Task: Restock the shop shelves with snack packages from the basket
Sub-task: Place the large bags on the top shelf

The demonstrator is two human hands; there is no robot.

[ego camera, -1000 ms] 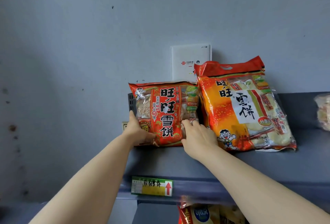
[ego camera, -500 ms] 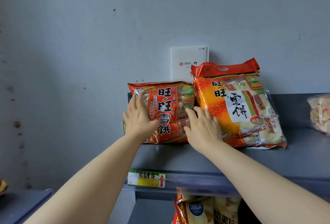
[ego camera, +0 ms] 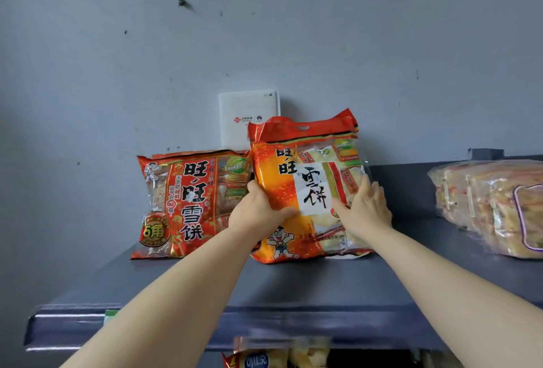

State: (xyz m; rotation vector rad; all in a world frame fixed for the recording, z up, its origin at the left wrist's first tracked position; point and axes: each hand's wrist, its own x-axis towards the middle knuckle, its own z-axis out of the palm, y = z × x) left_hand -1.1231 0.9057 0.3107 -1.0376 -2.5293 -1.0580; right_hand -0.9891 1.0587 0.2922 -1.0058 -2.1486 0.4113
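Note:
Two rice-cracker bags lean against the wall on the grey top shelf (ego camera: pixel 293 288). The red bag (ego camera: pixel 188 203) stands at the left with no hand on it. The larger orange bag (ego camera: pixel 305 188) stands to its right. My left hand (ego camera: pixel 258 213) grips the orange bag's left edge, thumb across its front. My right hand (ego camera: pixel 365 206) lies on the bag's right side with its fingers spread over the clear wrapper. The basket is out of view.
A white wall-mounted box (ego camera: pixel 248 116) sits behind the bags. A clear pack of pale snacks (ego camera: pixel 493 206) lies at the shelf's right end. More snack bags (ego camera: pixel 276 356) show on the shelf below. The shelf's front rail (ego camera: pixel 73 326) runs under my arms.
Both hands left the red bag and moved right onto the orange bag. The view has moved closer and shows more of the shelf top.

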